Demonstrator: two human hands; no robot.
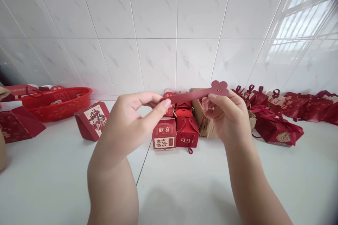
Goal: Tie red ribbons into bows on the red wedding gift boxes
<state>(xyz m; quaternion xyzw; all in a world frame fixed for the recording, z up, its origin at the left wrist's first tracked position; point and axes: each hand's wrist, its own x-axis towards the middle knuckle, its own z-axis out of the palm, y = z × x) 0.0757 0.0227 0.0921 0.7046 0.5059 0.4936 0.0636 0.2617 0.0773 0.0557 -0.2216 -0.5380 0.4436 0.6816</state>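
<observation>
A dark red paper strip (pixel 191 95) with a flower-shaped end is stretched level between my hands, above the table. My left hand (pixel 137 116) pinches its plain end between thumb and fingers. At the flower end, my right hand (pixel 229 112) grips it just below the petals, thumb in front. Behind and below the strip stand small red gift boxes: one with a cream label (pixel 164 135) and one with a cord loop (pixel 187 132). My fingers hide part of the strip's ends.
A red plastic basin (pixel 63 103) and a slanted red box (pixel 92 121) are at left, beside another person's hand (pixel 3 93). A cardboard box (pixel 208 126) stands behind my right hand. At right are a ribboned box (pixel 280 126) and several red bags (pixel 295 105) along the tiled wall.
</observation>
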